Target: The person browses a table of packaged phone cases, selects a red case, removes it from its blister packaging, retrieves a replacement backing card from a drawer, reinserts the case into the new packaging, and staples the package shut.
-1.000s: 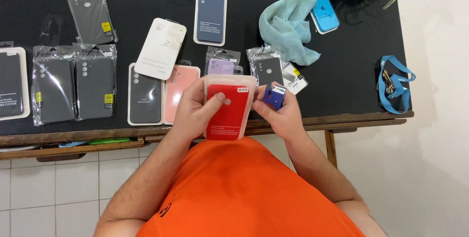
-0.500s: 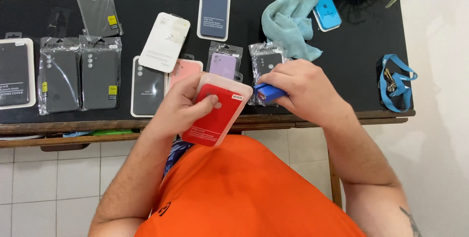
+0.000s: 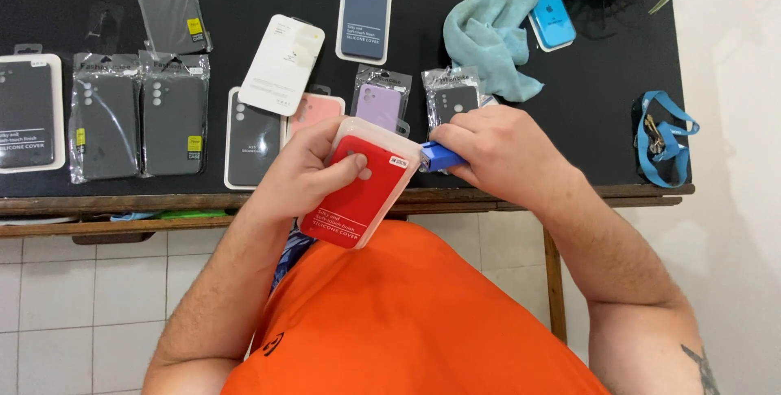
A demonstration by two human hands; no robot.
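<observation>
My left hand (image 3: 305, 169) grips a red phone case in a clear plastic box (image 3: 362, 192), tilted over the table's near edge. My right hand (image 3: 496, 151) is closed on a small blue tool (image 3: 439, 156) whose tip touches the box's top right corner, by a small sticker there. Both hands hover just above the front of the black table (image 3: 569, 102).
Several packaged phone cases lie on the table: grey bagged ones (image 3: 138, 114) at left, a white box (image 3: 281, 64), a dark blue one (image 3: 365, 13), pink (image 3: 313, 108) and purple (image 3: 379, 102). A teal cloth (image 3: 488, 41), a blue case (image 3: 549, 11) and a blue lanyard with keys (image 3: 663, 139) lie right.
My right hand swung over the blue tool and brought its tip to the box's corner. The red case tilted and dropped slightly toward my body.
</observation>
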